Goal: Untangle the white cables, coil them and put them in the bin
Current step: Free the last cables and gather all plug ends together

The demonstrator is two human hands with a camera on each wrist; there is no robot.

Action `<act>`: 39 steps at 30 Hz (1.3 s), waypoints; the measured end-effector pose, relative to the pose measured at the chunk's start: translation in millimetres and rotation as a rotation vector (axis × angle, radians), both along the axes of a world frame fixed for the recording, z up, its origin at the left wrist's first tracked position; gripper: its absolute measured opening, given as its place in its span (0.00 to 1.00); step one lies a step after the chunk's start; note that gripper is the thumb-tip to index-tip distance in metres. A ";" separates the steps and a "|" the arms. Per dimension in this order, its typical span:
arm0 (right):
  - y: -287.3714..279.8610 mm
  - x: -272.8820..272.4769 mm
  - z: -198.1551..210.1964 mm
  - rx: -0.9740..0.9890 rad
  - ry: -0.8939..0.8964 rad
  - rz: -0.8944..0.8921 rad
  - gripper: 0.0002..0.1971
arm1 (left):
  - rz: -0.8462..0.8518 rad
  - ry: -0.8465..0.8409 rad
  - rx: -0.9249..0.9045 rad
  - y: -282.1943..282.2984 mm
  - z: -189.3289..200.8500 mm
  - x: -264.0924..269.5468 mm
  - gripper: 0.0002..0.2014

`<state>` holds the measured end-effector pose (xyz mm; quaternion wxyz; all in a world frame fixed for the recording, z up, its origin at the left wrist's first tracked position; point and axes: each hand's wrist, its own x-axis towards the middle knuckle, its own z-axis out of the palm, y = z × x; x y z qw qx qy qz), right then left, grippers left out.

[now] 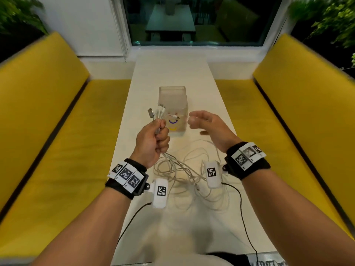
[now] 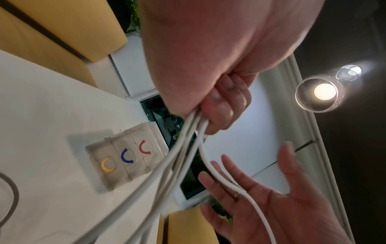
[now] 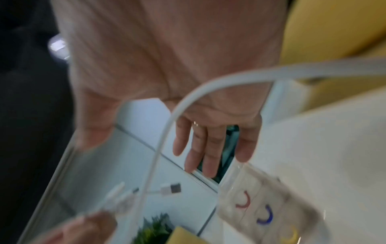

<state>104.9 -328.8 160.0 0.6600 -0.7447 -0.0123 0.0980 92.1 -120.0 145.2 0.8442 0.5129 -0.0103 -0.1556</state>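
My left hand (image 1: 153,137) is raised above the white table (image 1: 172,72) and grips a bundle of white cables (image 1: 184,169) just below their plugs (image 1: 156,112), which stick up from the fist. The rest of the cables hangs down into a loose tangle on the table between my wrists. In the left wrist view the fingers (image 2: 221,109) curl round several strands (image 2: 188,140). My right hand (image 1: 199,122) hovers open beside the translucent bin (image 1: 172,98), fingers spread (image 2: 261,189). One strand (image 3: 167,132) passes across its palm; the fingers (image 3: 208,148) are not curled round it.
The bin (image 2: 125,156) carries red, blue and yellow arcs on its front and stands mid-table. Yellow benches (image 1: 57,131) (image 1: 288,131) flank the narrow table, with a window (image 1: 192,25) beyond its far end. Thin black wires (image 1: 244,217) run from my wrist cameras. A lamp (image 2: 325,91) glows overhead.
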 end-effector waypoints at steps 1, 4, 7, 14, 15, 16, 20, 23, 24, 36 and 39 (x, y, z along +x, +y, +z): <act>5.6 -1.4 0.1 -0.034 -0.036 -0.010 0.18 | 0.003 0.008 -0.015 -2.1 -0.7 -0.8 0.15; 34.3 -16.8 -5.0 -0.192 0.001 0.246 0.16 | 0.017 0.043 -0.087 -12.3 -2.5 -1.1 0.15; 49.1 -33.4 -11.6 -0.395 0.151 0.671 0.30 | 0.010 0.078 -0.120 -13.4 -5.1 0.8 0.16; 51.4 -34.2 -28.6 -0.941 -0.214 0.468 0.17 | -0.042 0.095 -0.194 -9.1 -12.1 -0.1 0.16; 56.3 -32.5 -34.5 -0.712 -0.219 0.413 0.13 | -0.045 0.083 -0.199 -12.2 -12.0 -1.1 0.16; 61.2 -32.8 -39.3 -0.433 -0.160 0.365 0.11 | -0.049 0.076 -0.208 -14.5 -11.4 -1.2 0.16; 57.3 -44.8 -58.6 0.232 0.221 0.281 0.04 | -0.074 0.035 -0.202 -9.1 -10.5 4.9 0.16; 33.9 -50.0 -73.9 0.143 0.310 0.342 0.20 | -0.070 0.019 -0.159 0.6 -18.3 7.7 0.16; 26.3 -49.2 -77.6 0.111 0.313 0.348 0.22 | -0.063 0.015 -0.143 2.0 -22.7 6.5 0.16; -27.6 -51.4 -110.8 0.194 0.639 0.408 0.18 | 0.176 0.247 -0.124 25.5 -55.5 12.5 0.15; -29.1 -52.0 -108.3 -0.033 0.567 0.390 0.19 | 0.198 0.206 0.062 25.4 -56.5 11.7 0.14</act>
